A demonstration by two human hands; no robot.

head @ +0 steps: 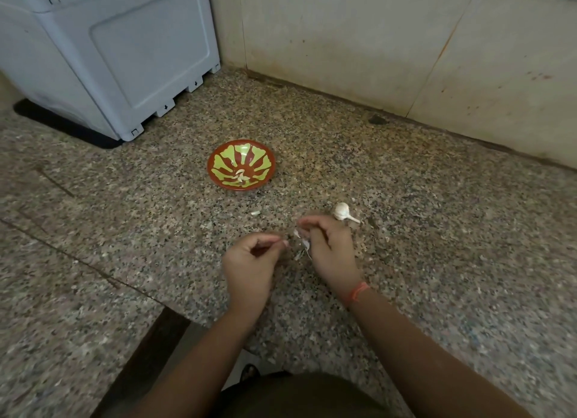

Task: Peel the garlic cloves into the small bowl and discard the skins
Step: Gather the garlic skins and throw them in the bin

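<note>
Speckled granite countertop (437, 230) is noted across most of the frame, backed by a beige tiled wall (359, 37) along the top; a pale grey plastic housing (109, 52) is seen at upper left. The small bowl (241, 164), red with a green pattern, is placed just above the centre of the frame, and a few peeled cloves (240, 177) are seen at its bottom. A garlic bulb (342, 211), largely whole, is noted right of centre, just above the right hand (327, 249). A garlic clove (302, 237) with papery skin hanging from it is pinched in the fingers of that hand. The left hand (249, 261) is held close beside it, fingers curled and fingertips drawn together; whether a shred of skin is caught between them cannot be told because of blur. A loose clove (255, 213) is seen on the counter between bowl and hands. Scraps of skins (299, 256) are scattered below and right of the hands; none are gathered. An orange wrist band (357, 291) is noted on the right arm. Progress is judged early: a few cloves are done, one is in hand, the bulk of the bulb is unpeeled, and the discarding of skins is not yet begun.
</note>
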